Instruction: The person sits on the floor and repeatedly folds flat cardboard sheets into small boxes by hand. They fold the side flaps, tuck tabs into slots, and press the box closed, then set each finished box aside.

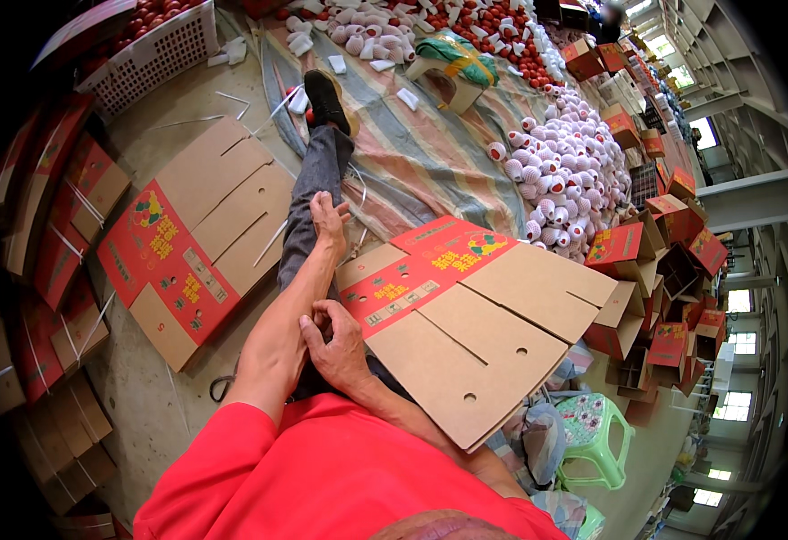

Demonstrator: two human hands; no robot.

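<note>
My left hand point(329, 221) reaches out over my outstretched grey trouser leg, fingers apart and nothing in them. My right hand point(336, 346) is by my left forearm, its fingers curled and its thumb close against the arm; I see nothing in it. To the right, a folded flat red and brown cardboard carton point(502, 297) lies at a slant across my lap, overlapping my right forearm. On the floor to the left lies another flat carton point(223, 193), with slots and a red printed band.
Strapped bundles of flat cartons point(65, 409) line the left side. A white crate point(155, 58) of red fruit stands far left. Net-wrapped fruit point(565, 171) is heaped on a striped sheet point(403, 135). Opened boxes point(623, 252) and a green stool point(596, 441) are to the right.
</note>
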